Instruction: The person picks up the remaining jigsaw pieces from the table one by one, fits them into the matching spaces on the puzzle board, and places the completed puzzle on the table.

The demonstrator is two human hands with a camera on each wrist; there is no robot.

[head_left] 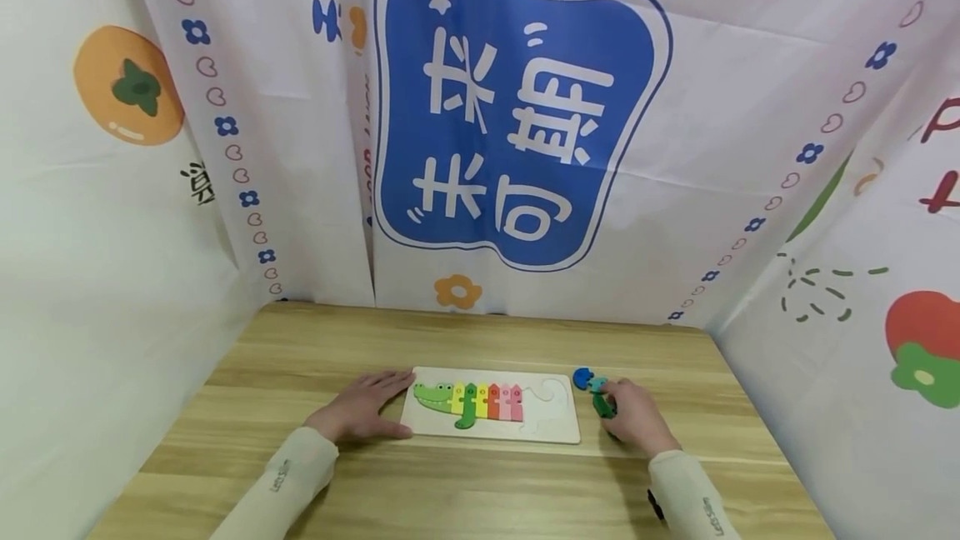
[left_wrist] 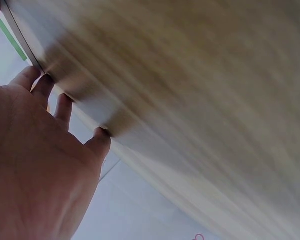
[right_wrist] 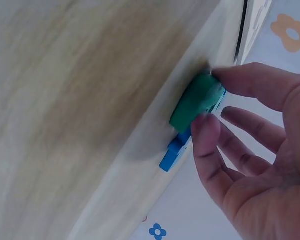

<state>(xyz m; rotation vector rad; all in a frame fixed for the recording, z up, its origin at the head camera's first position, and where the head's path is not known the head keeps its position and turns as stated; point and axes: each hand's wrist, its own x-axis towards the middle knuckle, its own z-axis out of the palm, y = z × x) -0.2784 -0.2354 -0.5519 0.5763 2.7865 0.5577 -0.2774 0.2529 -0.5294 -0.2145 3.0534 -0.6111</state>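
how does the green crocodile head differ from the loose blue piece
The crocodile head is green, the blue piece blue. The head lies on the board; the blue piece lies off it, on the table. The head looks larger than the blue piece. Both look like puzzle pieces.

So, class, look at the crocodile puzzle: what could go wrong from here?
The right hand is pinching the green piece close beside the teal piece and blue piece, so it might knock those aside.
The left hand touches the board only at its left end; pressing at the unfilled right end could make it shift.
That end's outline curls, so a wrongly turned piece may not fit.
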